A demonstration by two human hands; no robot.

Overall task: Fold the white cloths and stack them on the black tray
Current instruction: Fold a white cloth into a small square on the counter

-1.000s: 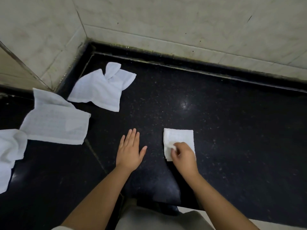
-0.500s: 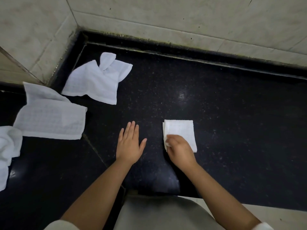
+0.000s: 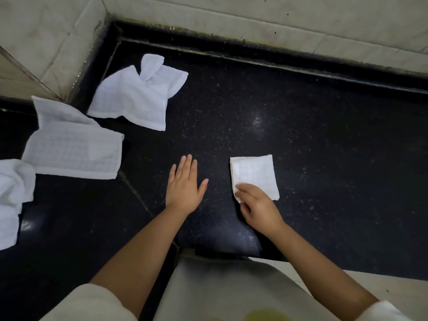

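A small folded white cloth lies flat on the black speckled surface. My right hand has its curled fingers on the cloth's near left corner and pinches it there. My left hand lies flat on the black surface to the left of the cloth, fingers straight, holding nothing. Three unfolded white cloths lie to the left: a rumpled one near the back corner, a flatter one in front of it, and a crumpled one at the left edge.
Pale tiled walls close off the back and the left, meeting at a corner. A raised black rim runs along the back wall. A seam crosses the black surface near my left hand. My light clothing fills the bottom.
My right hand has shifted a little toward the cloth's near left corner, uncovering more of the cloth. My left hand stays flat in the same place. The view has tilted slightly.
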